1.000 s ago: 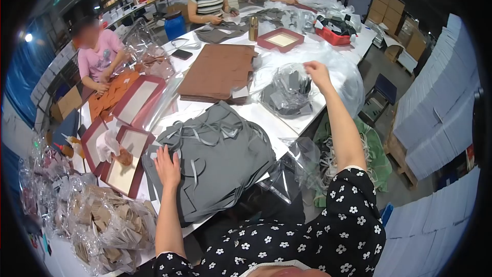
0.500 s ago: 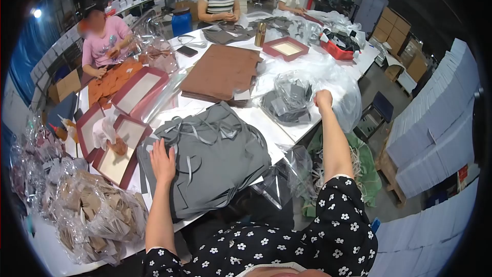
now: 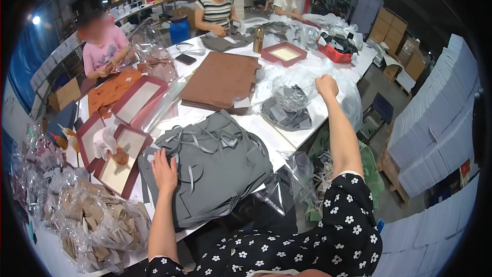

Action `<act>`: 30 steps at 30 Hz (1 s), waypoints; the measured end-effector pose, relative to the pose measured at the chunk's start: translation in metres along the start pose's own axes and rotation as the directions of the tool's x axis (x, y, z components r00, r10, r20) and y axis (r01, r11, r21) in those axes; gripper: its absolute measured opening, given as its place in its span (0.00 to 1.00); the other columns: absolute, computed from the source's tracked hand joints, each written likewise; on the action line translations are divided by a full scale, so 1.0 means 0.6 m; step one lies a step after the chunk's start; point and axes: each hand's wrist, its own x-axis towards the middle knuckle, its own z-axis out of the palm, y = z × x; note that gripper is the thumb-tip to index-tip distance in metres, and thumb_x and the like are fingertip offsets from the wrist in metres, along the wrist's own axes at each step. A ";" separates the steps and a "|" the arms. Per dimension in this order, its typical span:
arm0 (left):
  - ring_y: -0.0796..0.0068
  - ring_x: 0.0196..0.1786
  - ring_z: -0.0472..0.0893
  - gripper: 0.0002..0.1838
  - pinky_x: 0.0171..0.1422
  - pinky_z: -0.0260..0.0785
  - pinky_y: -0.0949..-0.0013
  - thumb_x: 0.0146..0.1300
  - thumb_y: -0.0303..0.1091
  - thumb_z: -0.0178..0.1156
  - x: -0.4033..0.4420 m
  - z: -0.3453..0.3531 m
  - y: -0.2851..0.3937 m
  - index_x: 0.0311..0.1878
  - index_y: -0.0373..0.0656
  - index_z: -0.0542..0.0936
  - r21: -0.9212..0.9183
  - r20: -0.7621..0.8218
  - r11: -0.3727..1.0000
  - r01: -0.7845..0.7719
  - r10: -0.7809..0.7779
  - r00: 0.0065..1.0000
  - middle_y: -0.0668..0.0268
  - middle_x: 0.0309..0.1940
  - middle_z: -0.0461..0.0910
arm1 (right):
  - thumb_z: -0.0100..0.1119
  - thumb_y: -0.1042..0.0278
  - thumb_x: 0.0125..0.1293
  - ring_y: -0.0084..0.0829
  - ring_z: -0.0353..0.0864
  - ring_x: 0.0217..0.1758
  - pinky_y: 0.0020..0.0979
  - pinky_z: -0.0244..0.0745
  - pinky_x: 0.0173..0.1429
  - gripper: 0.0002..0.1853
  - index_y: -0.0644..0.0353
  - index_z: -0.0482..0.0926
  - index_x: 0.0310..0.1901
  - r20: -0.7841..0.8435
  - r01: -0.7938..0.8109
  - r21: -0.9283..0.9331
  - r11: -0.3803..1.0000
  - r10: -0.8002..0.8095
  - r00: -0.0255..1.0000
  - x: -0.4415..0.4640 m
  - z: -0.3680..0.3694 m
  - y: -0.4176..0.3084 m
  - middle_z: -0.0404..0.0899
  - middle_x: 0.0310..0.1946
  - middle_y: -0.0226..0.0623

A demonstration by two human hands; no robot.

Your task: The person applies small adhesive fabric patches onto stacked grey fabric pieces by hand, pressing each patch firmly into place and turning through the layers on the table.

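Note:
My left hand [image 3: 164, 170] lies flat, fingers stretched out, on the left side of a broad pile of grey fabric pieces [image 3: 220, 164] with thin grey straps on top. Across the table my right hand [image 3: 326, 86] is closed on a clear plastic bag [image 3: 342, 95]. Crumpled plastic from it spreads left over a smaller heap of dark grey pieces [image 3: 287, 114]. What its fingertips pinch is partly hidden. Between the hands, further back, sits a stack of brown sheets [image 3: 220, 79].
Maroon open boxes [image 3: 138, 97] stand at the left, near bagged tan pieces [image 3: 97, 215]. A phone [image 3: 185, 59], a gold flask [image 3: 258, 40] and a red basket [image 3: 335, 54] lie further back. Several people work around the table. Tall white stacks [image 3: 430, 123] stand right.
My right hand has moved slightly up and away with the plastic, and more of the small grey heap shows below it. My left hand stays on the large pile.

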 end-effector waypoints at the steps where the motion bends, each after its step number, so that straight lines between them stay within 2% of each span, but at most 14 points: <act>1: 0.54 0.75 0.57 0.28 0.79 0.43 0.53 0.71 0.44 0.49 0.002 -0.001 0.001 0.70 0.40 0.63 0.003 -0.003 1.000 -0.004 0.004 1.000 0.51 0.70 0.63 | 0.55 0.63 0.57 0.49 0.83 0.49 0.46 0.76 0.53 0.15 0.60 0.83 0.42 0.048 0.000 -0.063 0.998 0.003 0.999 -0.013 -0.020 -0.006 0.83 0.45 0.50; 4: 0.53 0.75 0.57 0.28 0.79 0.43 0.52 0.72 0.45 0.48 -0.003 0.001 -0.001 0.70 0.40 0.63 0.016 0.004 1.000 -0.005 0.005 1.000 0.50 0.70 0.62 | 0.57 0.65 0.57 0.47 0.82 0.50 0.46 0.76 0.52 0.18 0.61 0.78 0.49 -0.029 0.175 -0.246 0.953 -0.187 0.982 -0.018 -0.040 -0.022 0.82 0.48 0.48; 7: 0.54 0.75 0.57 0.28 0.79 0.42 0.52 0.72 0.46 0.47 -0.002 0.000 0.001 0.70 0.41 0.62 0.022 -0.001 1.000 -0.010 0.010 1.000 0.51 0.70 0.63 | 0.59 0.67 0.57 0.46 0.82 0.51 0.46 0.77 0.51 0.21 0.58 0.74 0.54 -0.020 0.452 -0.283 0.846 -0.477 0.879 -0.004 -0.032 -0.063 0.80 0.49 0.46; 10: 0.54 0.75 0.57 0.29 0.79 0.42 0.53 0.70 0.44 0.51 -0.002 -0.006 0.007 0.70 0.40 0.63 -0.007 0.007 1.000 0.006 -0.006 1.000 0.50 0.70 0.62 | 0.58 0.69 0.57 0.45 0.82 0.52 0.47 0.77 0.50 0.23 0.56 0.73 0.57 0.134 0.577 -0.210 0.789 -0.561 0.817 -0.014 -0.020 -0.130 0.81 0.49 0.47; 13: 0.55 0.75 0.57 0.29 0.79 0.42 0.53 0.70 0.44 0.51 0.000 -0.005 0.005 0.70 0.40 0.63 0.003 0.023 1.000 0.011 -0.011 1.000 0.50 0.70 0.62 | 0.55 0.73 0.59 0.46 0.82 0.53 0.47 0.77 0.51 0.22 0.54 0.74 0.58 0.299 0.615 -0.152 0.774 -0.557 0.775 -0.025 0.012 -0.167 0.81 0.48 0.50; 16: 0.55 0.75 0.57 0.29 0.79 0.42 0.53 0.70 0.44 0.51 -0.001 -0.004 0.005 0.70 0.40 0.63 0.006 0.015 1.000 0.008 -0.008 1.000 0.50 0.70 0.62 | 0.61 0.66 0.55 0.46 0.82 0.50 0.45 0.76 0.51 0.16 0.49 0.81 0.47 0.433 0.752 -0.203 0.627 -0.631 0.643 0.028 0.117 -0.135 0.82 0.46 0.45; 17: 0.55 0.75 0.57 0.29 0.79 0.42 0.53 0.70 0.44 0.50 0.000 -0.006 0.007 0.70 0.39 0.63 -0.006 0.018 1.000 0.013 -0.013 1.000 0.50 0.70 0.63 | 0.50 0.71 0.60 0.46 0.84 0.49 0.48 0.78 0.49 0.14 0.59 0.85 0.42 0.379 0.674 -0.241 0.699 -0.571 0.728 0.030 0.132 -0.144 0.84 0.43 0.49; 20: 0.55 0.76 0.56 0.29 0.80 0.41 0.53 0.71 0.44 0.49 0.001 -0.004 0.007 0.70 0.40 0.62 0.006 0.021 1.000 0.005 -0.005 1.000 0.51 0.70 0.62 | 0.52 0.69 0.60 0.47 0.84 0.48 0.48 0.78 0.47 0.12 0.60 0.85 0.38 0.182 0.532 -0.198 0.823 -0.502 0.845 0.018 0.111 -0.156 0.84 0.41 0.50; 21: 0.55 0.76 0.56 0.29 0.80 0.41 0.53 0.71 0.44 0.49 -0.002 -0.004 0.005 0.70 0.40 0.62 0.012 0.034 1.000 0.010 -0.010 0.999 0.51 0.70 0.62 | 0.52 0.68 0.61 0.50 0.84 0.45 0.48 0.78 0.48 0.12 0.61 0.84 0.38 0.125 0.546 -0.141 0.826 -0.533 0.837 0.005 0.100 -0.155 0.83 0.39 0.53; 24: 0.56 0.76 0.56 0.28 0.80 0.40 0.53 0.72 0.44 0.48 0.006 -0.003 0.009 0.70 0.40 0.62 0.011 0.044 1.000 0.010 -0.010 0.999 0.51 0.70 0.62 | 0.52 0.64 0.62 0.50 0.82 0.45 0.49 0.75 0.47 0.11 0.56 0.83 0.38 0.051 0.492 0.007 0.871 -0.492 0.869 0.002 0.123 -0.139 0.83 0.38 0.49; 25: 0.56 0.76 0.56 0.29 0.80 0.40 0.53 0.72 0.44 0.48 0.006 -0.004 0.010 0.70 0.40 0.62 0.012 0.046 1.000 0.007 -0.008 0.999 0.51 0.70 0.61 | 0.51 0.66 0.62 0.46 0.84 0.39 0.45 0.77 0.44 0.13 0.56 0.82 0.45 0.066 0.563 0.061 0.824 -0.566 0.822 0.009 0.130 -0.134 0.84 0.36 0.49; 28: 0.56 0.76 0.56 0.29 0.80 0.40 0.53 0.72 0.45 0.48 0.005 0.000 0.006 0.70 0.40 0.62 0.014 0.044 1.000 0.001 -0.002 0.999 0.52 0.70 0.61 | 0.52 0.67 0.59 0.44 0.85 0.41 0.43 0.76 0.50 0.15 0.60 0.81 0.46 0.298 0.312 0.401 0.861 -0.445 0.845 0.002 0.087 -0.144 0.84 0.39 0.50; 29: 0.56 0.76 0.56 0.28 0.80 0.40 0.54 0.72 0.45 0.47 0.006 0.003 0.003 0.70 0.40 0.62 0.015 0.041 1.000 0.001 -0.002 0.999 0.52 0.70 0.61 | 0.51 0.70 0.58 0.40 0.86 0.37 0.41 0.76 0.49 0.18 0.59 0.79 0.50 0.283 0.323 0.362 0.874 -0.433 0.856 -0.011 0.055 -0.155 0.84 0.37 0.49; 30: 0.56 0.76 0.56 0.28 0.80 0.40 0.54 0.72 0.45 0.47 0.004 0.004 0.002 0.70 0.40 0.62 0.017 0.034 1.000 0.008 -0.009 0.999 0.52 0.70 0.61 | 0.52 0.71 0.58 0.39 0.86 0.35 0.41 0.77 0.48 0.18 0.59 0.78 0.50 0.232 0.339 0.356 0.871 -0.434 0.870 -0.009 0.054 -0.145 0.84 0.36 0.47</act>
